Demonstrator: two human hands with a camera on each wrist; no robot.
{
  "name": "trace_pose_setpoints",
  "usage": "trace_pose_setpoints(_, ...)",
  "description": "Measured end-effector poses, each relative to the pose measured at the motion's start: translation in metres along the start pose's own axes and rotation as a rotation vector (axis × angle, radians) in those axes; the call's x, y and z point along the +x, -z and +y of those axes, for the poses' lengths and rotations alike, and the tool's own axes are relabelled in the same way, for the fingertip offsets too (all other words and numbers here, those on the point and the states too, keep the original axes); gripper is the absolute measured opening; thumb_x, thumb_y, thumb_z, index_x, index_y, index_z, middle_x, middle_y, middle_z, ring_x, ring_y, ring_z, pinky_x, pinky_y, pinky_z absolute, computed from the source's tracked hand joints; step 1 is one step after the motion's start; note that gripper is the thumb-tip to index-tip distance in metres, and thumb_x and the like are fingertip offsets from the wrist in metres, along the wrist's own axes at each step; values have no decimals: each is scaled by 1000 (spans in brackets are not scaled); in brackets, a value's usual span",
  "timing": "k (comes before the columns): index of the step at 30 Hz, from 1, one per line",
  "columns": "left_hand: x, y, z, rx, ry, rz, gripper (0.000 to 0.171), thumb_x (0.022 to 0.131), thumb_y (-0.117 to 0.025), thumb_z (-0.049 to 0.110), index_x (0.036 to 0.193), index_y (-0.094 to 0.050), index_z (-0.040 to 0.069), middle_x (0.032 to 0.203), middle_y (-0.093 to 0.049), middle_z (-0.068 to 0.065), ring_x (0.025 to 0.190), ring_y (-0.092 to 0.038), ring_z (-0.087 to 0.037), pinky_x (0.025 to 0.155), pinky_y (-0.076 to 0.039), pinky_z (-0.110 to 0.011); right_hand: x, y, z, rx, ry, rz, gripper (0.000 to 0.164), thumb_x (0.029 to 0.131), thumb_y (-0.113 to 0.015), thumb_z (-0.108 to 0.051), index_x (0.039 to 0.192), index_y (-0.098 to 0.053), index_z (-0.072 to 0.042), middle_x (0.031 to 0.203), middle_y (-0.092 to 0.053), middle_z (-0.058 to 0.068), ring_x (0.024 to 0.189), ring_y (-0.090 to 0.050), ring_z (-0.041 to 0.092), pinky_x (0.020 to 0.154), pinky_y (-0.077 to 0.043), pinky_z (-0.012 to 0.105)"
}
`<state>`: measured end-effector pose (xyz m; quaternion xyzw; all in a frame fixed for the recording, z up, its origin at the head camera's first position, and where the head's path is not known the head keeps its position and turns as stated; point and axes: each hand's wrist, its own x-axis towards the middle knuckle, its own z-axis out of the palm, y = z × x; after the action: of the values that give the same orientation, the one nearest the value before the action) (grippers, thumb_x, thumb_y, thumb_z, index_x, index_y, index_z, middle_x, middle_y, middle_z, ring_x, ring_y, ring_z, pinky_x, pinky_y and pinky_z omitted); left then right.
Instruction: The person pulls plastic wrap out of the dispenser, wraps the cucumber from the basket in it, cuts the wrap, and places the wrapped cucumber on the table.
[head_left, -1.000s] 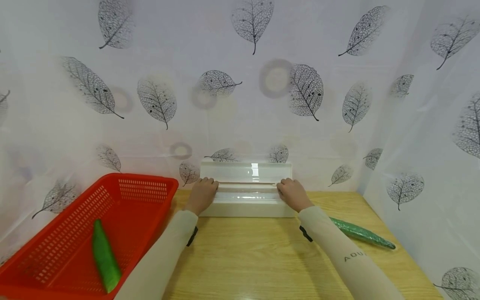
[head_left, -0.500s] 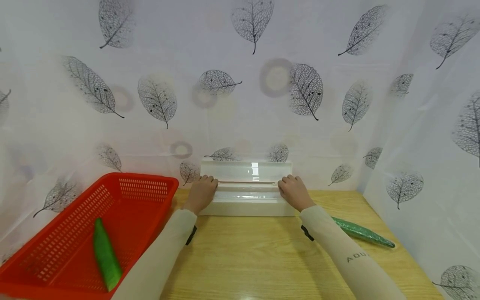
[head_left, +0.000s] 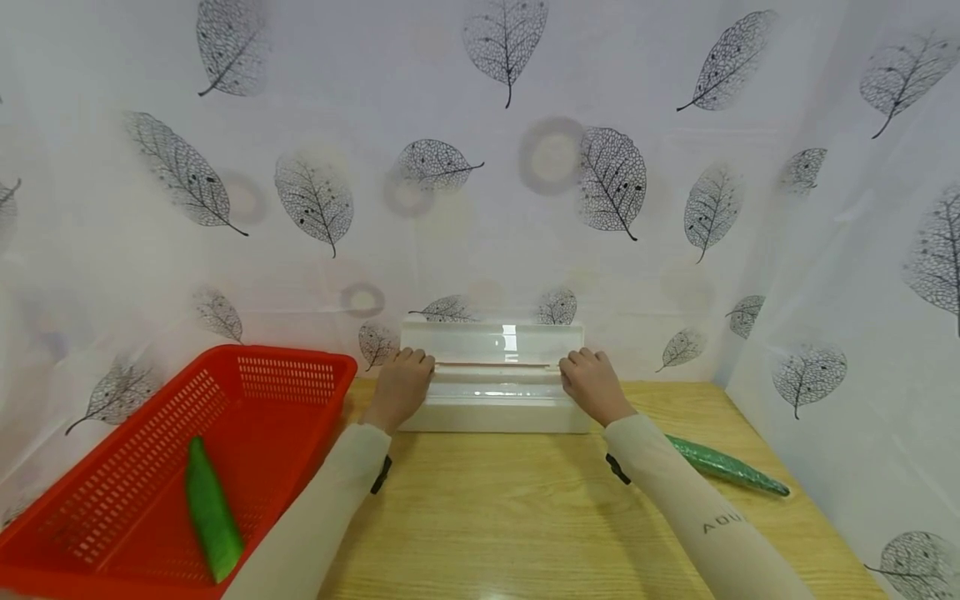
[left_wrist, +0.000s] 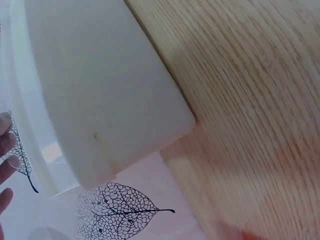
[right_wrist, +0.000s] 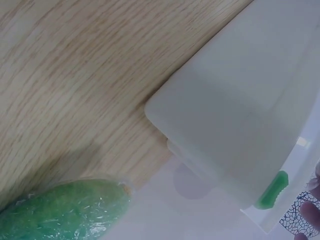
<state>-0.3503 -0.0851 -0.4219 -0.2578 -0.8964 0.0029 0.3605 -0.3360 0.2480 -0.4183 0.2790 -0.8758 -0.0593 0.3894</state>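
Note:
A white cling film dispenser [head_left: 495,419] stands at the back of the table with its lid [head_left: 457,343] raised. Clear cling film [head_left: 495,390] shows as a shiny band across its opening. At the left end, my left hand [head_left: 402,387] pinches the film's edge with curled fingers; my right hand [head_left: 592,385] does likewise at the right end. Fingertips [left_wrist: 6,142] show at the edge of the left wrist view, beside the dispenser's side. In the right wrist view, fingers [right_wrist: 311,212] appear near a green cutter slider [right_wrist: 273,190]. The thumbs are mostly hidden.
A red plastic basket [head_left: 300,357] at the left holds an unwrapped cucumber [head_left: 212,512]. On the right, a film-wrapped cucumber [head_left: 727,465] lies on the wooden table [head_left: 487,517], partly behind the right sleeve. A leaf-patterned curtain [head_left: 480,233] closes off the back and sides.
Both hands have drifted slightly apart along the dispenser, the left hand leftward and the right hand rightward. The dispenser, basket and cucumbers have stayed in place.

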Motion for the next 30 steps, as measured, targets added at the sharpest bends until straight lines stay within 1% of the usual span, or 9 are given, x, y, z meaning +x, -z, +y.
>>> trace_pose_setpoints(8, -4, 7, 6, -26, 48, 55, 9, 82, -71, 16, 84, -68, 7, 83, -69, -7, 80, -63, -24, 86, -51, -41, -2, 5, -4, 2, -36, 40, 10, 74, -70, -3, 78, -61, -6, 72, -61, 7, 67, -55, 22, 61, -47, 38)
trace_pose_setpoints(11, -7, 11, 8, -30, 62, 79, 8, 82, -70, 15, 84, -68, 7, 84, -69, -8, 81, -63, -25, 86, -51, -41, -3, 6, -5, -15, -42, 62, 10, 74, -69, -3, 77, -60, -6, 72, -60, 7, 68, -56, 23, 62, -47, 39)
trace_pose_setpoints(14, -8, 16, 10, -37, 66, 105, 8, 82, -70, 13, 84, -69, 5, 85, -70, -9, 82, -64, -26, 86, -51, -42, -4, 7, -7, -35, -48, 80, 10, 73, -70, -3, 77, -61, -5, 73, -61, 8, 69, -57, 24, 63, -48, 40)
trace_pose_setpoints(18, -11, 18, 12, -20, 66, 128, 7, 81, -70, 12, 83, -69, 5, 84, -70, -9, 82, -64, -26, 85, -52, -42, -6, 9, -9, -63, -53, 87, 13, 72, -72, -5, 78, -61, -4, 74, -63, 8, 71, -58, 25, 64, -48, 40)
trace_pose_setpoints(21, -13, 18, 12, -12, 65, 162, 7, 81, -69, 13, 82, -69, 5, 82, -69, -8, 80, -63, -26, 83, -51, -42, -9, 11, -10, -73, -50, 89, 13, 72, -72, -5, 79, -61, -4, 74, -63, 9, 71, -58, 26, 65, -49, 41)
trace_pose_setpoints(25, -16, 20, 14, -16, 65, 213, 7, 80, -70, 11, 80, -68, 5, 80, -70, -9, 76, -63, -26, 80, -51, -42, -12, 13, -12, -68, -46, 101, 13, 72, -71, -5, 79, -60, -4, 74, -62, 9, 72, -58, 26, 65, -48, 42)
trace_pose_setpoints(30, -20, 19, 16, -18, 68, 237, 9, 78, -72, 13, 78, -68, 5, 79, -69, -8, 77, -63, -26, 79, -51, -42, -15, 16, -14, -68, -54, 107, 13, 72, -70, -4, 77, -58, -4, 74, -62, 9, 72, -58, 26, 65, -48, 42)
